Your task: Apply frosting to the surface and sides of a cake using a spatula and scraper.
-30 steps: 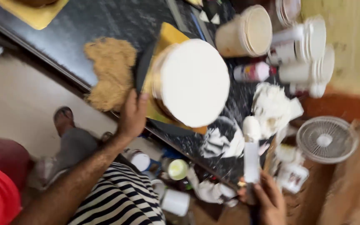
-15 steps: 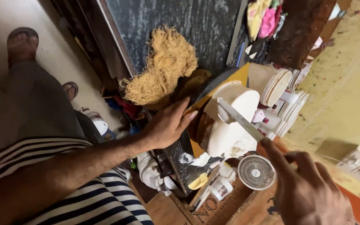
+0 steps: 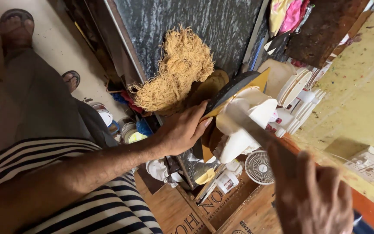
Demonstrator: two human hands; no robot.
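Head view, looking steeply down. The white round block [image 3: 243, 125], smooth and cake-like, stood on a yellow board [image 3: 262, 80] over a dark round turntable [image 3: 232, 89], at about 2 o'clock from frame centre, near the front edge of the dark stone bench [image 3: 187, 26]. The left hand [image 3: 182, 130] was curled, fingers closed over the near rim of board and turntable, thumb toward the block. The right hand [image 3: 310, 195], at 4 o'clock, was closed around the handle of a long flat blade [image 3: 256, 128], motion-blurred, whose far end lay against the side of the block.

Against the view of half a second before, the blade had come down from above the block onto its side, while the left hand kept its hold on the rim; judged from this, the block was being steadied and its side worked.

At 11 o'clock from the block lay a heap of tan fibrous strands [image 3: 174, 73], touching the turntable's far side. At 3 o'clock stood stacked white containers [image 3: 299, 99], close to the block, so room there was tight. Below the bench edge, at 5 o'clock, were a small white fan [image 3: 258, 167] and jars. The bench surface toward 12 o'clock showed bare stone.
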